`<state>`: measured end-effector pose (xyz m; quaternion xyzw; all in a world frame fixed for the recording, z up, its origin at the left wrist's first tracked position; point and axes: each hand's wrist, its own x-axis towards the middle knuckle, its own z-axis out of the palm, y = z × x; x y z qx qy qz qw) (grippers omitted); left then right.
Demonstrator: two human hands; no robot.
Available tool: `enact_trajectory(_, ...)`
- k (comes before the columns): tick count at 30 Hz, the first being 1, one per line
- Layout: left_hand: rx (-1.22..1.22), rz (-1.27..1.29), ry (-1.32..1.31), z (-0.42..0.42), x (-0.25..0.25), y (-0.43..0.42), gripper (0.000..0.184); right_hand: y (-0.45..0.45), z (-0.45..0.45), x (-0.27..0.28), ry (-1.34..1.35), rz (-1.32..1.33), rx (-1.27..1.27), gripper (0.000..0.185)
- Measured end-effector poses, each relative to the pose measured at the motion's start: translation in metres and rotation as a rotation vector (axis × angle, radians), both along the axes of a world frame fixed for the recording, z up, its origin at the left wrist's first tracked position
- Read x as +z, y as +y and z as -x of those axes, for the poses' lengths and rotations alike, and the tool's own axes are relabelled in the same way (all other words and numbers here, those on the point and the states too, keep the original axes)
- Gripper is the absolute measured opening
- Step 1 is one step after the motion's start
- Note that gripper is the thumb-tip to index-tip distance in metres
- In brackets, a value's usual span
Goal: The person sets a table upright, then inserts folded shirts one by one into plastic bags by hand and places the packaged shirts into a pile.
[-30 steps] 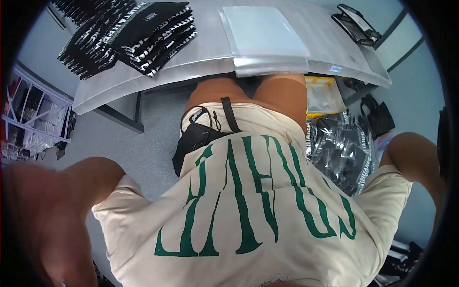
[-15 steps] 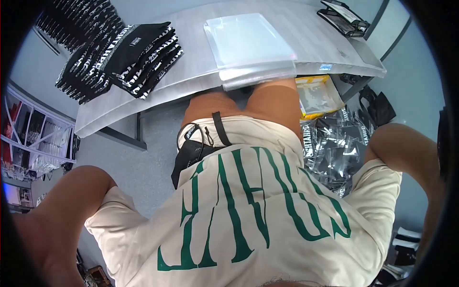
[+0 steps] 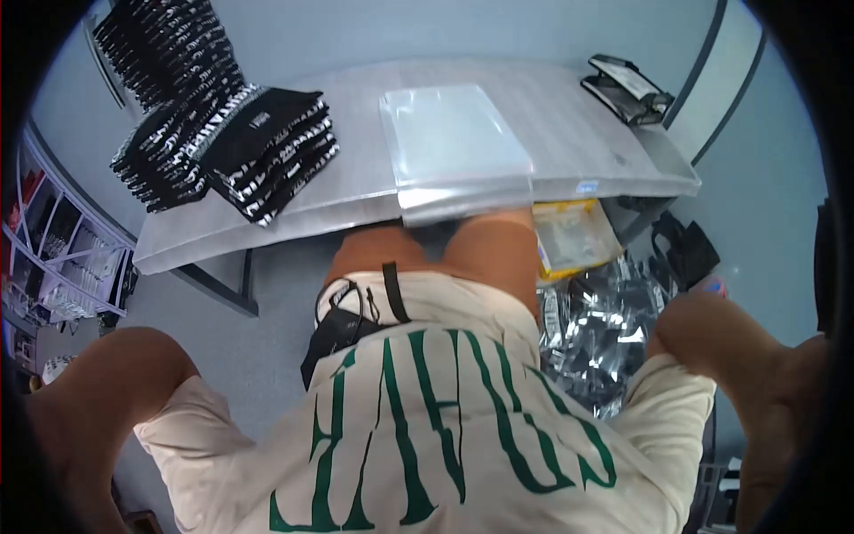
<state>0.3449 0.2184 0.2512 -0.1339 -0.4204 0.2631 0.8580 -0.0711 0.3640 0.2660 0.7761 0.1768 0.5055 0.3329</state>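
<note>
Both of my arms are bent with the elbows out and the forearms raised close to the camera. My left arm (image 3: 107,392) fills the lower left edge, and my right arm (image 3: 747,374) the lower right. Neither hand shows; each lies beyond the dark rim of the view. In front of my body, a stack of clear plastic bags (image 3: 454,138) lies on the grey table (image 3: 356,178), its near end hanging over the edge. Folded black garments with white lettering (image 3: 267,142) are piled on the table's left side.
A taller stack of black garments (image 3: 169,53) rises at the back left. A black desk tray (image 3: 627,93) stands at the back right. Under the table's right side are a yellow box (image 3: 578,240) and bagged black items (image 3: 596,329). A shelf rack (image 3: 71,249) is at far left.
The view has tilted up, so the table and my body sit lower in it. My arms stay raised at both sides. Nothing on the table has visibly moved.
</note>
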Motion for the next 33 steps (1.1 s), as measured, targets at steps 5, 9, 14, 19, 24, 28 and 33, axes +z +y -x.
enact_trajectory(5,0.063,0.058,-0.037,-0.018,0.007,-0.016,0.049,-0.013,-0.001,-0.009,-0.004,0.104,0.038,0.037)
enact_trajectory(9,0.139,0.01,-0.037,-0.034,-0.003,-0.018,0.048,-0.023,-0.002,-0.008,0.02,0.093,0.094,0.039)
enact_trajectory(14,0.151,-0.255,-0.112,-0.044,-0.027,-0.019,0.047,-0.006,-0.002,-0.01,-0.017,-0.129,0.086,0.041)
enact_trajectory(19,0.225,-0.376,-0.137,-0.064,-0.049,-0.021,0.046,-0.015,-0.008,-0.016,-0.009,-0.203,0.139,0.043)
enact_trajectory(24,0.329,-0.531,-0.139,-0.091,-0.083,-0.016,0.045,-0.039,-0.015,-0.021,0.019,-0.306,0.227,0.046)
enact_trajectory(28,0.375,-0.588,-0.174,-0.102,-0.087,-0.028,0.045,-0.043,-0.016,-0.027,0.008,-0.325,0.252,0.048)
enact_trajectory(33,0.391,-0.545,-0.16,-0.101,-0.082,-0.068,0.044,-0.043,-0.017,-0.017,0.048,-0.236,0.236,0.05)
